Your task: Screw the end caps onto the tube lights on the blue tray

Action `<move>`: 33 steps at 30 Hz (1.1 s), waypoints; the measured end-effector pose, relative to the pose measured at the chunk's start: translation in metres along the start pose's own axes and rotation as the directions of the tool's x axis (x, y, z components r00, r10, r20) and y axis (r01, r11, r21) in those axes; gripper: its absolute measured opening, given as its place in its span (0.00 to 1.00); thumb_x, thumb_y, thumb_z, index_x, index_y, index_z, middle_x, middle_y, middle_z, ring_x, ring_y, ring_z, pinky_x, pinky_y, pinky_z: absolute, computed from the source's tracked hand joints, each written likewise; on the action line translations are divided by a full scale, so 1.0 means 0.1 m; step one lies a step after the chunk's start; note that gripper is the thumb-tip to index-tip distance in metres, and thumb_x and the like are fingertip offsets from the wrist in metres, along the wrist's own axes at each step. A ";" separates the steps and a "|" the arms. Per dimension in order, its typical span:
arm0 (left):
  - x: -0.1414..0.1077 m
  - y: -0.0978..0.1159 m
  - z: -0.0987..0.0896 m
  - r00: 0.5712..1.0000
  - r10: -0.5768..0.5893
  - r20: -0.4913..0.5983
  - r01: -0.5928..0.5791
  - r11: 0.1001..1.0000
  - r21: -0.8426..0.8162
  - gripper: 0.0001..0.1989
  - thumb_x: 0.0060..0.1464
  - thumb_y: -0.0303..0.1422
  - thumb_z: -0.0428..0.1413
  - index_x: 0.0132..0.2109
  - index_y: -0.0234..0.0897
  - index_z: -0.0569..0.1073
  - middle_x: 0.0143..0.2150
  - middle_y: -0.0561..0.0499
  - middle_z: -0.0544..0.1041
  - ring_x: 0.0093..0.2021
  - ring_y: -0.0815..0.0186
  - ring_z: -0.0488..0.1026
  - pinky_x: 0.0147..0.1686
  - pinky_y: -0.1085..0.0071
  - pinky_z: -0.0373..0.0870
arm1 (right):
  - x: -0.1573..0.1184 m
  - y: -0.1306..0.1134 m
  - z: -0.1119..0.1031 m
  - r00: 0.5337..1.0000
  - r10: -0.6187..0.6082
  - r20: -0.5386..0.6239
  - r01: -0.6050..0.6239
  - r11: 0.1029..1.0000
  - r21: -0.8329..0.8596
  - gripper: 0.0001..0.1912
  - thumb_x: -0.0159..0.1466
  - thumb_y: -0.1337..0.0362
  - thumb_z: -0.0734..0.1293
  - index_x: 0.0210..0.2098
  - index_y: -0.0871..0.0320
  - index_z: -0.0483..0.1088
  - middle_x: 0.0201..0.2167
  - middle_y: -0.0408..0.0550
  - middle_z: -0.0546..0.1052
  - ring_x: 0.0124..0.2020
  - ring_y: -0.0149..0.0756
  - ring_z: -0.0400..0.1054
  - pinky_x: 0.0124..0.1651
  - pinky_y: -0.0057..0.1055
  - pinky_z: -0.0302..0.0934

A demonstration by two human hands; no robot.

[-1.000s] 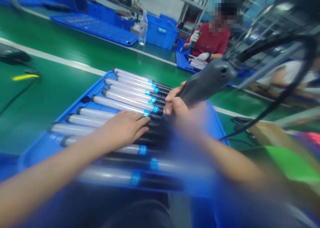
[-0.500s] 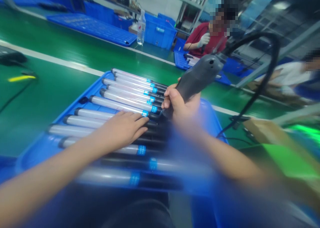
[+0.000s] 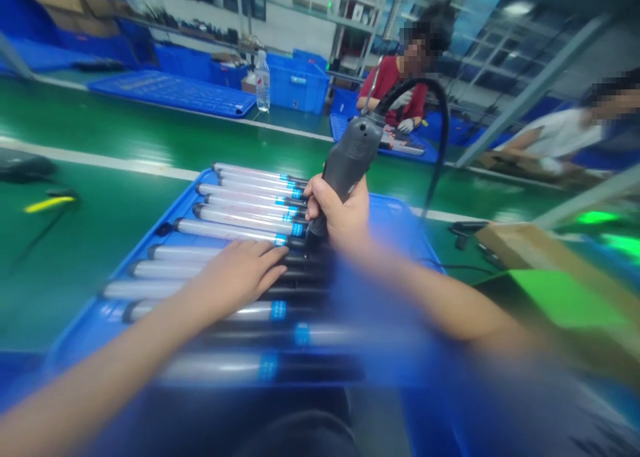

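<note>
The left hand (image 3: 237,275) lies open and flat, fingers spread across several tubes, apparently pinning them so their round bodies cannot roll. The right hand (image 3: 336,207) is clenched around the matte grey handle of an electric screwdriver (image 3: 350,153), held upright like a dagger, with its lower end down among the black tube ends. Fist and blur hide the exact tip. A black cable (image 3: 442,117) arcs up from the tool's top and falls away to the right, clear of the work. The tubes (image 3: 225,229) are glossy, pale and silvery, each with a blue band (image 3: 297,229) and a black end. They lie side by side in a shallow blue plastic tray (image 3: 117,270), all ends facing one way, which seems to keep each end within easy reach of the tool. The tray sits on a green belt (image 3: 100,127). Beyond, a co-worker (image 3: 395,87) in a red shirt and white gloves works over a second tray (image 3: 345,129).
</note>
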State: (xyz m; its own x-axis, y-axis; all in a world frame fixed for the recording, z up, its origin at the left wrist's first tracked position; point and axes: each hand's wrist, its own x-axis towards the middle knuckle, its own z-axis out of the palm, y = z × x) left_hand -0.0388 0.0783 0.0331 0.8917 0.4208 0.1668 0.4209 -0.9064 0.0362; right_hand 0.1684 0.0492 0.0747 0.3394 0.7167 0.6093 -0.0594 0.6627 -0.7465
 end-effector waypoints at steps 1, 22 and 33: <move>-0.01 -0.01 -0.01 1.000 0.014 -0.015 -0.014 1.000 0.012 0.24 0.75 0.43 0.45 0.64 0.38 0.76 0.53 0.41 0.81 0.49 0.50 0.78 0.50 0.53 0.73 | 0.01 -0.04 0.00 1.000 -0.016 -0.001 0.016 1.000 0.000 0.18 0.66 0.55 0.75 0.45 0.51 0.63 0.30 0.33 0.77 0.21 0.24 0.67 0.26 0.26 0.68; 0.53 -0.10 0.11 0.986 0.094 -0.134 -0.125 0.962 -0.244 0.12 0.69 0.33 0.51 0.41 0.37 0.78 0.40 0.46 0.81 0.43 0.60 0.79 0.47 0.64 0.76 | -0.26 -0.65 -0.77 0.942 -0.042 -0.334 -0.141 0.851 -0.506 0.16 0.60 0.57 0.75 0.41 0.56 0.67 0.28 0.37 0.76 0.26 0.29 0.69 0.35 0.31 0.66; 0.69 0.21 -0.09 0.975 0.160 -0.157 -0.197 0.945 -0.260 0.13 0.73 0.36 0.50 0.45 0.37 0.78 0.44 0.45 0.81 0.46 0.59 0.77 0.51 0.60 0.74 | -0.26 -0.35 -1.00 0.909 -0.144 -0.391 -0.101 0.834 -0.542 0.24 0.60 0.49 0.76 0.46 0.54 0.66 0.32 0.38 0.78 0.30 0.32 0.72 0.39 0.34 0.67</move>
State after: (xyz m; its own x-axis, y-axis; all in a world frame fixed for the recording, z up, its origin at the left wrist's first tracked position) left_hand 0.0296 0.0880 0.0544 0.9104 0.2587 0.3228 0.1786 -0.9497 0.2575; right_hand 0.2555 -0.0146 0.0586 0.6839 0.4713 0.5569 0.4250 0.3630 -0.8292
